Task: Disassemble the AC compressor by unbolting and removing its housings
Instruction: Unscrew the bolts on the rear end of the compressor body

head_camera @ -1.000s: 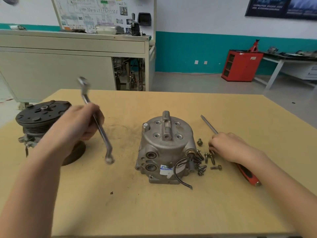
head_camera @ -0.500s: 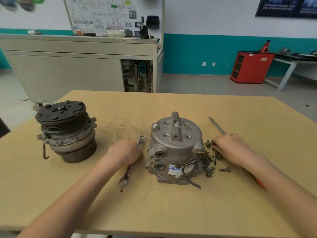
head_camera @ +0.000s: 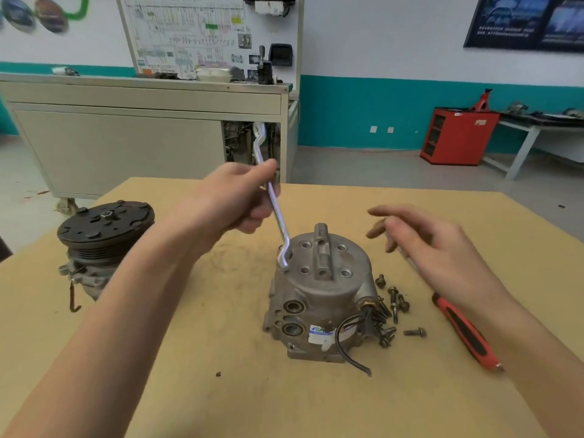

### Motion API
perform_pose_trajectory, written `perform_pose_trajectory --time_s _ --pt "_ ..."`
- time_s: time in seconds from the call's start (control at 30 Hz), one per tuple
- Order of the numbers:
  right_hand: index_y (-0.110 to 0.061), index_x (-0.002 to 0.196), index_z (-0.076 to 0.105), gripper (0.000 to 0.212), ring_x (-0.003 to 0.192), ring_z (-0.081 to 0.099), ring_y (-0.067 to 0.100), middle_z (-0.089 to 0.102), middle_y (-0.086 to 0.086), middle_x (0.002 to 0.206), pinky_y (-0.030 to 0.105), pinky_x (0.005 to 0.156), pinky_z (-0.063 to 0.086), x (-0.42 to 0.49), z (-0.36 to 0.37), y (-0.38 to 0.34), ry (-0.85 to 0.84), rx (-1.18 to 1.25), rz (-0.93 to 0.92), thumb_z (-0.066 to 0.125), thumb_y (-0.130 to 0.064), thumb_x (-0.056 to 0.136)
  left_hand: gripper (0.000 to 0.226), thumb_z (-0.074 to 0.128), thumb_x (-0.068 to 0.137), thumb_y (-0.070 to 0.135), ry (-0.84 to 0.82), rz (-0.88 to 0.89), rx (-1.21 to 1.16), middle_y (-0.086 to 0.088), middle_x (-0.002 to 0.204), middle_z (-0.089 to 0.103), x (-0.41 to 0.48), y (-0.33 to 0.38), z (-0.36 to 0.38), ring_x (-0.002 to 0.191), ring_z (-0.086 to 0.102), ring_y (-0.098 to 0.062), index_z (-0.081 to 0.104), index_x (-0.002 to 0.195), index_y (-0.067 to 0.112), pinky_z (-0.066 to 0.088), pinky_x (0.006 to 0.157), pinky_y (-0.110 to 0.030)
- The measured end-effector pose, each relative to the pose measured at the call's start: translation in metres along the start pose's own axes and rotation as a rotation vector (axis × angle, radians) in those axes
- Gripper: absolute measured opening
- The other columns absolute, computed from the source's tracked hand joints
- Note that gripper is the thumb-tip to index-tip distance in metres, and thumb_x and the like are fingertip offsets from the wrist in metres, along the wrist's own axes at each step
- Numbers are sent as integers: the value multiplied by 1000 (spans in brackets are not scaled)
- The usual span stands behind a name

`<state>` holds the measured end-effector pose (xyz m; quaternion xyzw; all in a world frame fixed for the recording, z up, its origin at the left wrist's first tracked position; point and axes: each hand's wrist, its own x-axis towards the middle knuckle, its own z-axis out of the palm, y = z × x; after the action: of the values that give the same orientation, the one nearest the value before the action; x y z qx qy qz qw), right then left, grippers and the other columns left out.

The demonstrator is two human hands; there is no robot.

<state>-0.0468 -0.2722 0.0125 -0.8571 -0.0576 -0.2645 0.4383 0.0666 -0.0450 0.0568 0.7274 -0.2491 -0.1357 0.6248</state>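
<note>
The grey aluminium compressor housing (head_camera: 319,289) stands upright at the middle of the wooden table (head_camera: 221,390), bolt holes in its top face. My left hand (head_camera: 235,197) grips a silver offset ring wrench (head_camera: 275,203) held nearly upright, its lower end resting at the housing's top left edge. My right hand (head_camera: 423,245) hovers with relaxed fingers to the right of the housing, holding nothing. Several loose bolts (head_camera: 392,311) lie right of the housing. The other compressor part with a black clutch pulley (head_camera: 101,235) stands at the table's left.
A red-handled screwdriver (head_camera: 464,333) lies on the table under my right forearm. A black wire (head_camera: 347,349) trails from the housing's front. Beyond the table are a beige training bench (head_camera: 142,134), a red cabinet (head_camera: 458,134) and a side table (head_camera: 537,128).
My left hand picked the wrench up off the table and set its lower end on the housing's top left edge. My right hand lifted off the bolts and screwdriver and opened.
</note>
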Motion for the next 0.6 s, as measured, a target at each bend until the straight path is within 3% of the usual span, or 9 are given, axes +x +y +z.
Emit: perform_pose_trajectory --time_s 0.1,0.17,0.2,0.27,0.37,0.47,0.53,0.6 --pt "-42 118 49 28 87 66 4 71 -13 95 14 72 50 10 15 -31 -243 264 24 48 -42 90 40 43 102 34 -81 183 137 6 41 44 2 32 57 34 37 -10 58 74 11 30 37 -16" --pt "-33 101 57 10 75 69 8 72 -6 79 13 64 50 14 23 -36 -175 323 20 48 -30 96 36 48 101 32 -37 236 218 9 42 47 7 39 84 34 39 -6 59 73 11 31 38 -16" --pt "-27 92 59 14 64 67 9 70 -2 66 12 58 48 13 25 -35 -98 311 33 46 -25 98 33 50 100 32 -4 245 238 8 46 49 10 38 90 35 40 -5 61 77 12 32 40 -17" --pt "-16 84 63 23 52 61 13 61 3 51 15 54 47 7 20 -26 23 310 103 45 -20 98 30 51 98 38 91 272 326 5 60 55 11 30 87 45 47 -5 62 105 11 40 49 -22" --pt "-8 79 58 30 68 70 18 71 7 69 25 65 57 -7 2 -1 182 412 271 42 -22 100 83 55 78 65 114 222 536 6 104 61 -6 -3 51 84 59 -5 30 147 24 50 69 -17" --pt "-9 72 50 35 88 71 18 72 7 98 36 75 57 -20 5 17 181 466 494 41 -29 99 122 60 50 76 -175 27 593 9 148 36 -34 -43 23 124 42 -4 6 152 37 39 101 -22" --pt "-12 67 50 37 90 69 9 72 1 93 31 69 58 -25 20 18 122 466 550 42 -30 99 125 66 52 74 -221 53 573 19 150 24 -40 -65 26 130 31 3 -2 151 41 28 108 -19" --pt "-19 60 52 41 84 69 5 73 1 83 25 58 56 -24 35 17 82 474 505 41 -28 99 126 73 53 74 -116 112 524 21 144 29 -39 -79 33 129 32 4 -4 149 46 29 109 -21"
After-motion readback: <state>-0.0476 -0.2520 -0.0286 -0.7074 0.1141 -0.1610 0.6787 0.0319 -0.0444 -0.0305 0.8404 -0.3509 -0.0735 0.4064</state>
